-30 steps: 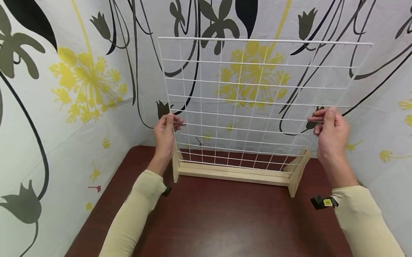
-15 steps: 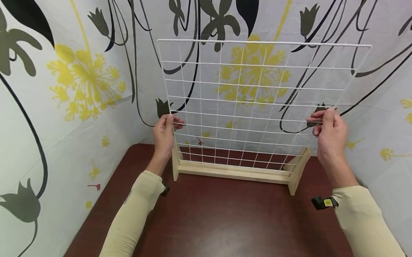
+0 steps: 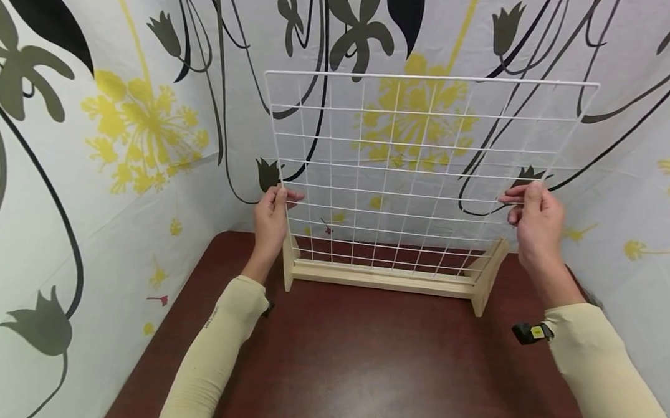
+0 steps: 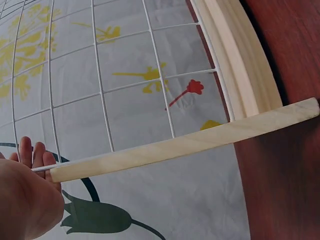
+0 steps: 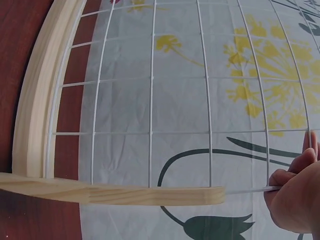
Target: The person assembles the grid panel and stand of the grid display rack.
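Observation:
A white wire grid panel (image 3: 389,117) stands upright in a pale wooden stand (image 3: 380,282), its lower edge along the stand's crossbar. My left hand (image 3: 270,221) pinches the panel's left side wire, thumb in front and fingers behind. On the opposite side my right hand (image 3: 540,225) pinches the right side wire in the same way. The left wrist view shows the wooden side piece (image 4: 150,150) running along the panel's edge, ending near my fingers. In the right wrist view the other side piece (image 5: 150,194) ends short of my hand, with bare wire between.
The stand sits near the back of a dark red-brown table (image 3: 364,357). A white cloth backdrop (image 3: 162,229) with printed flowers rises behind and at both sides. A small black device (image 3: 528,333) is strapped to the right wrist.
The panel's top edge has come down slightly, with both hands still gripping its sides. The head view has shifted a little.

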The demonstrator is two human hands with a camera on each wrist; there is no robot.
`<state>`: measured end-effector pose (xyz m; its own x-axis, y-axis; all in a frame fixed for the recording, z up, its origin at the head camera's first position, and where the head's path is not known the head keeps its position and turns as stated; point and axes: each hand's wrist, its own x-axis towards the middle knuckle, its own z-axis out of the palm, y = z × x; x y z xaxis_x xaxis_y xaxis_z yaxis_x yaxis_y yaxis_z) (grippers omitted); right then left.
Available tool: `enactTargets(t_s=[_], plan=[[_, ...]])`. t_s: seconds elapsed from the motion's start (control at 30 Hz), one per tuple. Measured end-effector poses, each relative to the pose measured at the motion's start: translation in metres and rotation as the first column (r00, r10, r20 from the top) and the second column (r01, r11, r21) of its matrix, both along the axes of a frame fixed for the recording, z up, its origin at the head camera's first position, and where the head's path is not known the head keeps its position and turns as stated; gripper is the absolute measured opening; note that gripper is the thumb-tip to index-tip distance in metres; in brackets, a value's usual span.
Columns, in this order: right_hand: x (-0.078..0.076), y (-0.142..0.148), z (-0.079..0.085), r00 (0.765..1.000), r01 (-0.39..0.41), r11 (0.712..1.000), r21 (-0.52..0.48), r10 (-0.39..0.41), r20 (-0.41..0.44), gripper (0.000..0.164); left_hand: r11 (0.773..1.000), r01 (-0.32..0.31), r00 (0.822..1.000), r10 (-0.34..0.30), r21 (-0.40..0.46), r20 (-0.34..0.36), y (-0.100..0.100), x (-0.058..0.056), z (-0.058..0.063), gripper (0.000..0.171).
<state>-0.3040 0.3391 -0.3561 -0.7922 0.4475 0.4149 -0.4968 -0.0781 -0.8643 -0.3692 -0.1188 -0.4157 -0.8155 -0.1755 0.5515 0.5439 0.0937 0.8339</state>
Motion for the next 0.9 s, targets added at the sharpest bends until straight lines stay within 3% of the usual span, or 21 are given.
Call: enactTargets(t_s=[0.4, 0.67, 0.9], plan=[[-0.008, 0.007, -0.017, 0.992, -0.051, 0.999, 0.018, 0.052, -0.111, 0.035, 0.994, -0.065, 0.998, 0.066, -0.09, 0.015, -0.002, 0.001, -0.01, 0.038], [-0.015, 0.012, -0.024, 0.987, -0.055, 0.998, -0.004, 0.054, -0.154, 0.036, 0.995, -0.08, 0.997, 0.08, -0.055, -0.012, 0.003, -0.004, -0.016, 0.037], [-0.021, 0.011, -0.029, 0.966, -0.137, 0.986, -0.093, 0.112, -0.231, 0.037, 0.996, -0.088, 0.996, 0.088, -0.015, -0.024, 0.005, -0.007, -0.019, 0.035]])
